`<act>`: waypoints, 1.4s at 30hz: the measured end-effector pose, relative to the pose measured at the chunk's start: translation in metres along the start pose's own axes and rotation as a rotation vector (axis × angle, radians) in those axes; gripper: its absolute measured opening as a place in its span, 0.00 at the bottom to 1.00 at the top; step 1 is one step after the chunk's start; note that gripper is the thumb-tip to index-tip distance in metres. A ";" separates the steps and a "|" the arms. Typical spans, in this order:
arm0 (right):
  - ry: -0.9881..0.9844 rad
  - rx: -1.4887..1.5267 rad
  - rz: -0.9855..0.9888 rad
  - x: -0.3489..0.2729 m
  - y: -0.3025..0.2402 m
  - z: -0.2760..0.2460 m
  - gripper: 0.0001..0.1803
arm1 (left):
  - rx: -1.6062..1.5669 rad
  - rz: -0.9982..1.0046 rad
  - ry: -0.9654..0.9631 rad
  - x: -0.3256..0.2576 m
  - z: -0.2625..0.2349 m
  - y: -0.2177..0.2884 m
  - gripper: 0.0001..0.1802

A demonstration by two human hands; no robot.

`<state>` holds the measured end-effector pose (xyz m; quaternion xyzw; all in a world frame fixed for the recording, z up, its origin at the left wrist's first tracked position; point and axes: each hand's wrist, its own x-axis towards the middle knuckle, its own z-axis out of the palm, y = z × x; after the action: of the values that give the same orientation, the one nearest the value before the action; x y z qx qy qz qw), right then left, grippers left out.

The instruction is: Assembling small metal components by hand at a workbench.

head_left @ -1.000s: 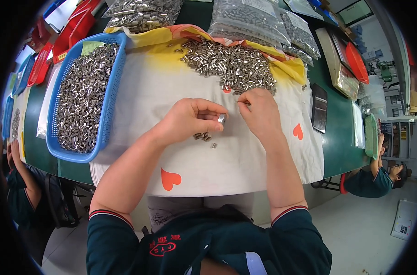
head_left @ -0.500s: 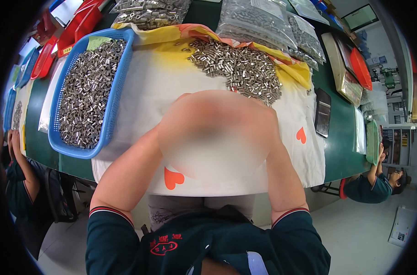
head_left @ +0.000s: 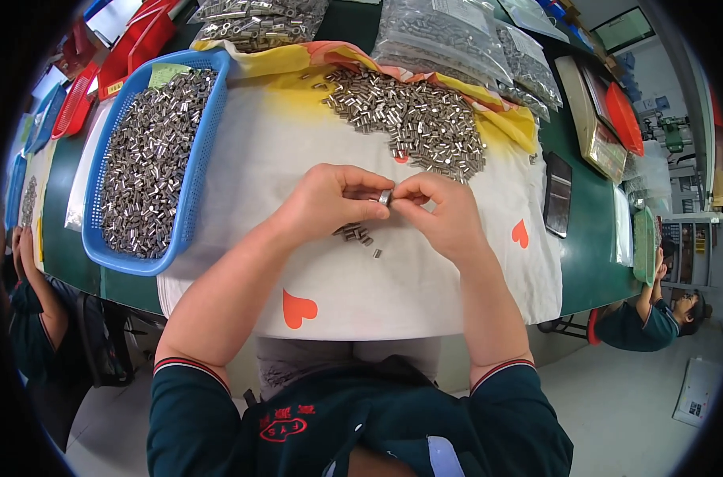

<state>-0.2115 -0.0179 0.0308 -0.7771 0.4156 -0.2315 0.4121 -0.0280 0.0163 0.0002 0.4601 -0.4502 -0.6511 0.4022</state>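
My left hand is closed in a pinch around a small shiny metal sleeve, held above the white cloth. From the other side, the fingertips of my right hand are pinched at the same sleeve. A few loose metal sleeves lie on the cloth just below my hands, some of them partly hidden by my left hand. Beyond my hands a wide pile of the same short metal sleeves is spread over the cloth.
A blue plastic basket full of metal sleeves stands at the left. Bags of metal parts line the far side. A dark phone-like slab lies right of the cloth. Other people sit at both sides.
A blur covers my hands in the earlier frame, so their motion there cannot be compared. My forearms, the pile and the basket stay almost where they were.
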 end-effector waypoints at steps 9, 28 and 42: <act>0.333 -0.613 -0.151 0.020 0.035 -0.004 0.05 | 0.077 -0.024 -0.057 0.000 0.002 0.002 0.16; 0.090 0.070 -0.059 0.001 0.000 0.006 0.04 | -0.151 0.039 -0.019 0.003 -0.002 -0.003 0.17; 0.010 -0.015 -0.052 0.000 0.002 -0.001 0.06 | -0.001 0.008 0.021 0.000 0.001 0.000 0.18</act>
<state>-0.2132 -0.0194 0.0294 -0.7895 0.3990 -0.2428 0.3981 -0.0294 0.0167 0.0004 0.4650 -0.4475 -0.6447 0.4099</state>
